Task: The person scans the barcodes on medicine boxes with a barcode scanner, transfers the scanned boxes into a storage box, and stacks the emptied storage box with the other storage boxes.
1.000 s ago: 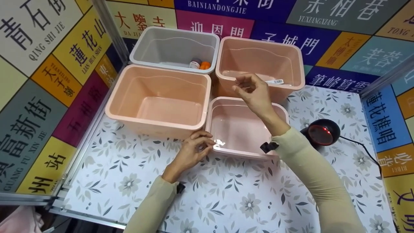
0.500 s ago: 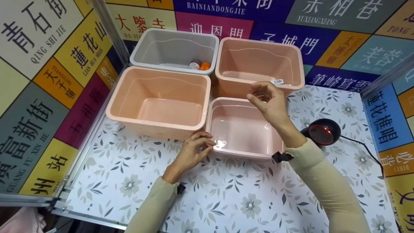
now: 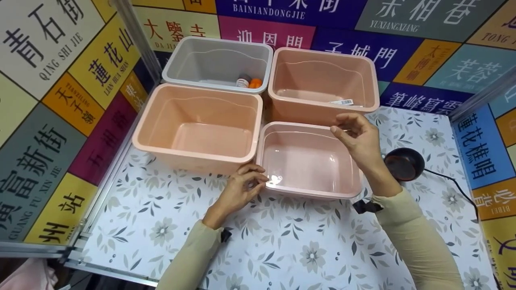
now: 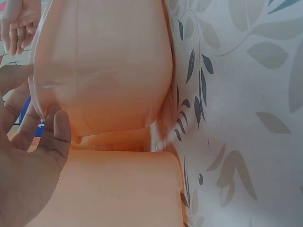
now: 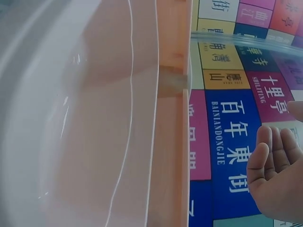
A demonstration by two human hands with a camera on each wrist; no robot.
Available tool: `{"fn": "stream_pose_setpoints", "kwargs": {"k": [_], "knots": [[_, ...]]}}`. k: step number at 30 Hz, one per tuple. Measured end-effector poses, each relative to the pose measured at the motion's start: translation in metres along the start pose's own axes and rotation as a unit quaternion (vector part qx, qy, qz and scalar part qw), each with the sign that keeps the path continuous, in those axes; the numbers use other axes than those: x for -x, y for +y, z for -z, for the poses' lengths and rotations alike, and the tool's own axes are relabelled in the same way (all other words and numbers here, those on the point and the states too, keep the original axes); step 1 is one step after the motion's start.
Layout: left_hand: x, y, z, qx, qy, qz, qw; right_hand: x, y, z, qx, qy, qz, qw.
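My left hand pinches the near left corner of the low pale pink bin. In the left wrist view, the fingers curl against the outer side of this bin's wall, under the rim. My right hand hovers over the bin's far right corner, its fingers loosely curled around nothing. The right wrist view shows the same hand with nothing in its fingers, beside the bin's pale inside wall.
A grey bin at the back left holds a small bottle and an orange item. The back right peach bin holds a white labelled item. Another peach bin stands left. A round black corded device sits right.
My right hand has moved right and toward me, from the back right bin's near rim to the pink bin's far right corner. The left hand stays put. The black device's red glow is gone.
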State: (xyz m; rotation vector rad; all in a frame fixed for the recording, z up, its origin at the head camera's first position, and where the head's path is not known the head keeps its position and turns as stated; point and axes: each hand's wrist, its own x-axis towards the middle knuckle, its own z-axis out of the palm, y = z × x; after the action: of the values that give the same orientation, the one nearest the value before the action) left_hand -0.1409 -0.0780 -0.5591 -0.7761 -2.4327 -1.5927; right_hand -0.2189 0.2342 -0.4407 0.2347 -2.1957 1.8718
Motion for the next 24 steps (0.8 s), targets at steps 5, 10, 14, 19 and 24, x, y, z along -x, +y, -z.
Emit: {"fn": "stream_pose_setpoints", "kwargs": {"k": [5,10,14,19,24], "knots": [[0.000,0.001,0.000,-0.013,0.004,-0.009,0.9999,0.006,0.004,0.013,-0.020,0.011,-0.003,0.9997],[-0.001,0.000,0.000,-0.019,0.004,-0.020,0.9996,0.011,0.012,0.026,-0.013,0.031,-0.010,0.9994],[-0.001,-0.001,0.001,-0.022,-0.004,-0.016,0.9996,0.015,0.021,0.036,-0.018,0.052,-0.022,0.9982],[-0.001,0.001,0.003,-0.031,-0.014,-0.004,0.9994,0.018,0.034,0.047,-0.030,0.072,-0.037,0.9963],[-0.001,0.002,0.002,-0.034,-0.013,-0.005,0.9993,0.021,0.047,0.056,-0.025,0.080,-0.046,0.9954]]}}
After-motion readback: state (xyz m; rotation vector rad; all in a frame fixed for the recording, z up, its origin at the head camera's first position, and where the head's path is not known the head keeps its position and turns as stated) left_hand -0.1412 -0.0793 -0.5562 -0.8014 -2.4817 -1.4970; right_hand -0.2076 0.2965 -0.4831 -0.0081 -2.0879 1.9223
